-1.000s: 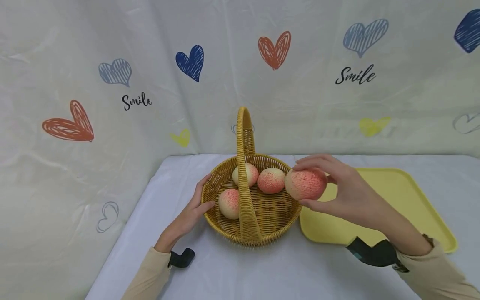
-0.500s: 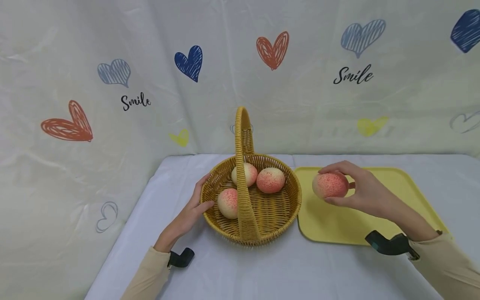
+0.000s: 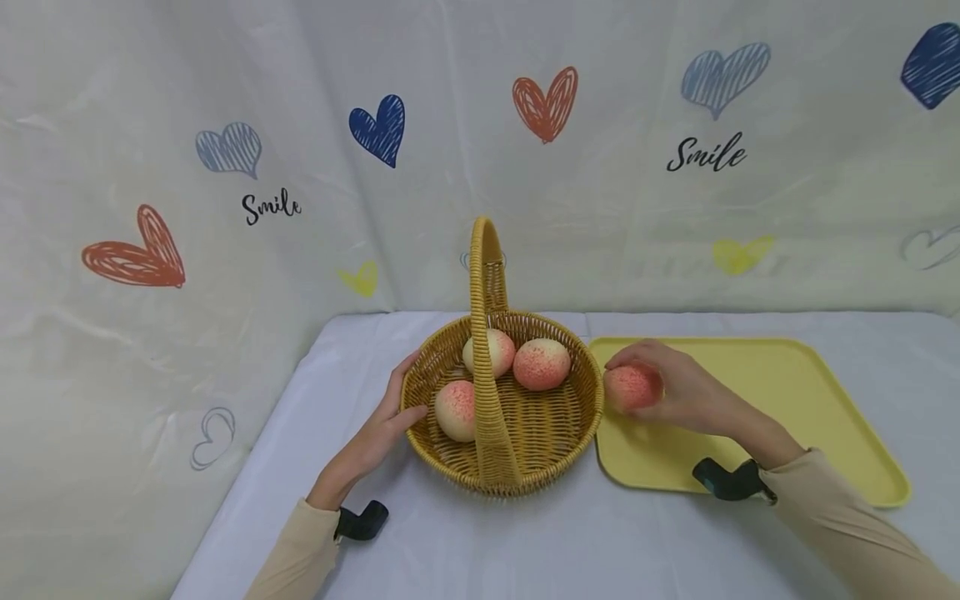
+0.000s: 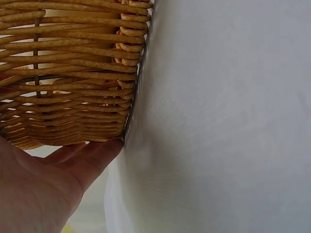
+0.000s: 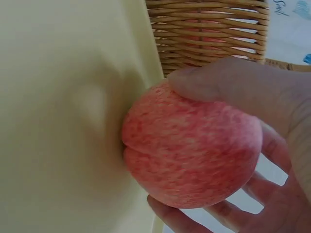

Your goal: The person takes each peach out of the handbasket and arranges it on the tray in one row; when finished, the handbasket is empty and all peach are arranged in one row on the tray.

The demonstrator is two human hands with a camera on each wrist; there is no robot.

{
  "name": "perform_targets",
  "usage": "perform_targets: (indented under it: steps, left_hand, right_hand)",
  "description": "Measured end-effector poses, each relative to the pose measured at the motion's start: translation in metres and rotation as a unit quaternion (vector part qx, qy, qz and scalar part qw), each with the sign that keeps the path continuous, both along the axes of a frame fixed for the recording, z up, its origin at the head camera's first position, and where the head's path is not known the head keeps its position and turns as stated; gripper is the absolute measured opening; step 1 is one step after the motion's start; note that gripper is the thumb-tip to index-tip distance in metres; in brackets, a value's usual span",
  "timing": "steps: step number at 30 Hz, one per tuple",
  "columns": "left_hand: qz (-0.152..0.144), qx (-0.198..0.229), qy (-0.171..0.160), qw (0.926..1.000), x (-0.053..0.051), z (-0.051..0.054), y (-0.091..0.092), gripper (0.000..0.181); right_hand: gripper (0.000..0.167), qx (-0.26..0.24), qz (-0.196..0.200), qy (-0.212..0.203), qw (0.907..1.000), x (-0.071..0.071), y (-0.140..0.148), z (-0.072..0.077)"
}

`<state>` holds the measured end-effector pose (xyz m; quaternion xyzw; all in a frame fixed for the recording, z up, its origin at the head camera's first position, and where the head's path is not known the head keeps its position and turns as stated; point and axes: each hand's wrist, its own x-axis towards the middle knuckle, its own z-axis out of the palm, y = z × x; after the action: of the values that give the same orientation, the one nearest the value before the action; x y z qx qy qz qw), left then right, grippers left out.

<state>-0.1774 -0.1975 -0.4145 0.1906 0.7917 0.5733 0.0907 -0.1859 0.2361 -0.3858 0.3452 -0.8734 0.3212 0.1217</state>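
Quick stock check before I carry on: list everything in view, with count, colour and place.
Backdrop: 1, white, behind the table
Printed hearts: at least eleven, blue, orange-red, yellow and outlined, on the backdrop
"Smile" prints: 2, black, on the backdrop
Table: 1, white-covered, below the backdrop
Tray: 1, yellow, right of the basket
Basket: 1, golden-brown wicker, mid-table
Peaches: 3, pink and cream, inside the basket
Held peach: 1, pink, over the tray's left end
Wrist devices: 2, black, one per wrist
Sleeves: 2, beige, on the forearms
Left hand: 1, gripping the basket's left rim
Right hand: 1, holding the fourth peach
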Motion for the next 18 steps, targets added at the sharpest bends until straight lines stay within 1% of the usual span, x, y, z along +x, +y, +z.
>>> perform_targets:
  steps: [3, 8, 15, 18]
  left_hand:
    - [0.001, -0.005, 0.001, 1.0000, 0.000, 0.001, 0.000, 0.077]
    - [-0.001, -0.004, 0.001, 1.0000, 0.001, 0.001, -0.001, 0.077]
    - [-0.004, -0.001, 0.007, 1.0000, 0.000, 0.001, -0.001, 0.078]
    - [-0.009, 0.003, 0.009, 0.9999, 0.000, 0.000, -0.001, 0.078]
  right_hand:
    - [0.055, 0.007, -0.002, -0.004, 1.0000, -0.002, -0.003, -0.001]
    - [0.053, 0.014, -0.006, -0.023, 0.9996, -0.003, -0.008, -0.001]
    - [0.052, 0.031, -0.041, -0.067, 0.9964, -0.003, -0.013, 0.002]
    - [0.052, 0.038, -0.036, -0.074, 0.9959, -0.003, -0.012, 0.003]
